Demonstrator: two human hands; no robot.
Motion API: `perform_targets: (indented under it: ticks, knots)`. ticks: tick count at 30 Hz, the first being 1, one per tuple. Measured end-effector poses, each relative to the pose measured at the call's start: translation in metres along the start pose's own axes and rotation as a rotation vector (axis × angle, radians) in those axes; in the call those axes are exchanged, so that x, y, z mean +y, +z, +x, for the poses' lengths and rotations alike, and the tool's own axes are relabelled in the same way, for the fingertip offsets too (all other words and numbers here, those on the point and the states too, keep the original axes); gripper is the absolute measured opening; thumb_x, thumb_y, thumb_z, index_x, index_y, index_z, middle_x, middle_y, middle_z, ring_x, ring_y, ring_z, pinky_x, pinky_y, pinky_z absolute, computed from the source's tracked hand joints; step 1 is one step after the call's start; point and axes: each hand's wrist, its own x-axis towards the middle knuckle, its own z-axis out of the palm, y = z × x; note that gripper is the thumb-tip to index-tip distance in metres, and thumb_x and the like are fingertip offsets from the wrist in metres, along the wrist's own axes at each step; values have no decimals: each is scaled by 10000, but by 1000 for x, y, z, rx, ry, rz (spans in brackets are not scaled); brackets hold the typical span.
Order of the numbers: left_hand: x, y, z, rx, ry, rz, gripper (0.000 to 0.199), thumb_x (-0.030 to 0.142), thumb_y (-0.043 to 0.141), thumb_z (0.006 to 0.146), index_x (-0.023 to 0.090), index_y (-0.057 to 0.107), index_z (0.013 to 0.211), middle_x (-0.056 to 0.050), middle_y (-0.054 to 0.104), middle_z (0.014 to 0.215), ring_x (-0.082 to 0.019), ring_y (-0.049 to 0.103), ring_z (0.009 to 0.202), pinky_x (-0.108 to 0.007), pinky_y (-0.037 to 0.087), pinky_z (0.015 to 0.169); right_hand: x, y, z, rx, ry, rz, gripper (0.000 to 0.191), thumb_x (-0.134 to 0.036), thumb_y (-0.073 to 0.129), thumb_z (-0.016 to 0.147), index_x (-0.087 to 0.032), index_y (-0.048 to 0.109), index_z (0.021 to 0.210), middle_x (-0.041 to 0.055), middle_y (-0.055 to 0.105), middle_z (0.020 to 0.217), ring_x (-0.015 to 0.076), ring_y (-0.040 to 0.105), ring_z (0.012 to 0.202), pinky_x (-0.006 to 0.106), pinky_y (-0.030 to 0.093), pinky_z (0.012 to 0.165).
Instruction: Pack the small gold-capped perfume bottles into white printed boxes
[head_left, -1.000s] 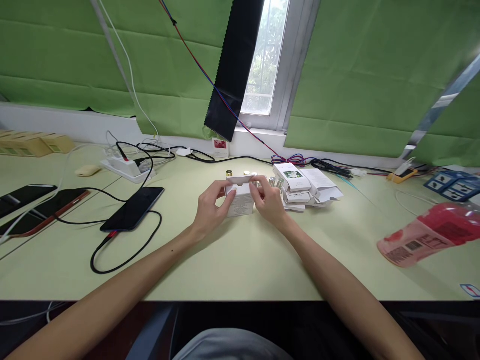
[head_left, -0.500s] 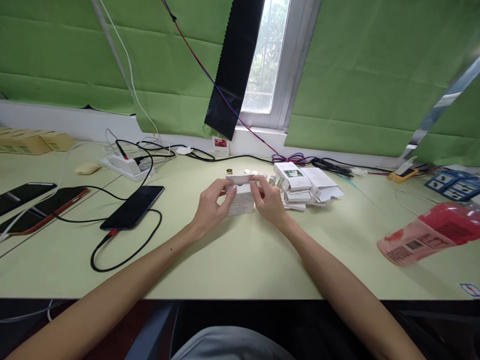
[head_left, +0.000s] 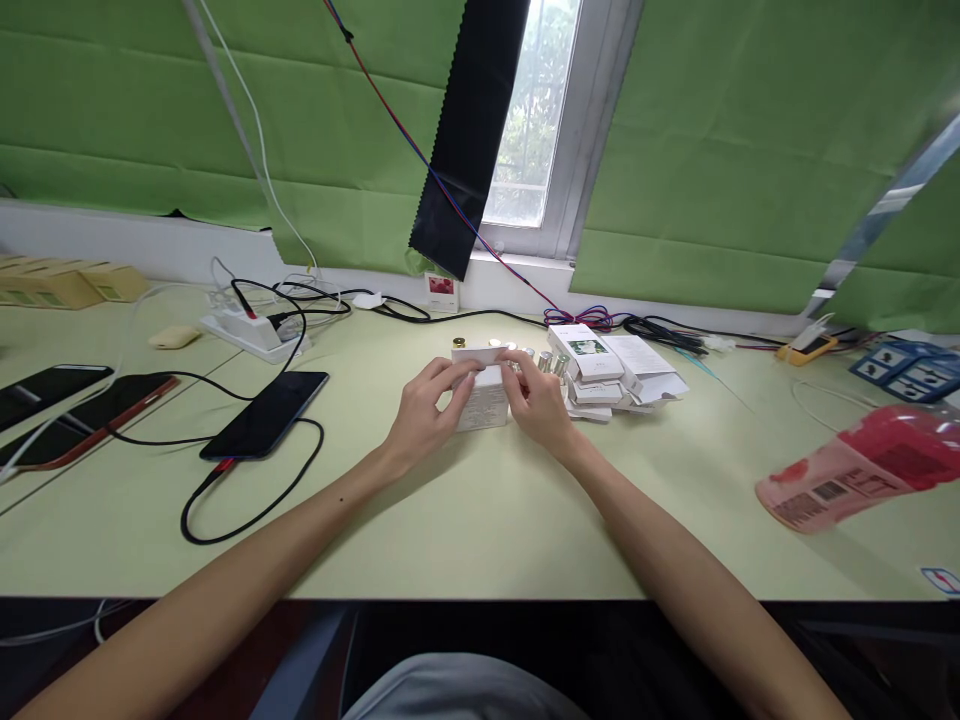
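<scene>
A small white box [head_left: 484, 406] with fine print on its front stands upright on the pale green table, its top flap raised. My left hand [head_left: 429, 412] grips its upper left side, thumb in front and fingers at the flap. On the upper right side, my right hand [head_left: 538, 398] pinches the box near the flap. Behind the box stand several small silvery vials [head_left: 545, 361], partly hidden by my right hand, and a gold-topped one [head_left: 459, 343].
Flattened and stacked white boxes [head_left: 596, 370] lie right of my hands. A dark phone [head_left: 265, 415] with a looped cable is at the left, near a power strip [head_left: 255, 335]. A pink bottle [head_left: 855, 470] lies at the right.
The fingers of my left hand have shifted slightly over the box top, and the notch seen at the flap is now covered or closed. The rest looks the same.
</scene>
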Motion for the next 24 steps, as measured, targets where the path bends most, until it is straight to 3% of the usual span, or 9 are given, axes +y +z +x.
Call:
perform_targets:
  ticks: [9,17,24]
  knots:
    - [2,0,-1,7,-2,25,314,349,492,1021,239,733,1190,-44,642,900,-157,606,795,-298,535,737,1,1,-2,-25,39,4,265,-365,363,1060,-245,540,1216,-74,401,544,143,405,472,272,307,547]
    - [1,0,-1,16,18,7,297,308,506,1021,223,722,1207,-50,668,963,-149,624,840,-293,538,779,2,2,-2,14,11,51,285,-347,394,1047,-226,479,1291,-92,396,529,147,391,451,279,300,535]
    - [-1,2,-2,22,9,-24,288,334,508,1017,239,668,1237,-66,706,1143,-171,663,982,-312,579,828,2,2,-2,12,43,58,272,-341,411,1031,-228,467,1272,-92,409,521,157,407,453,286,315,540]
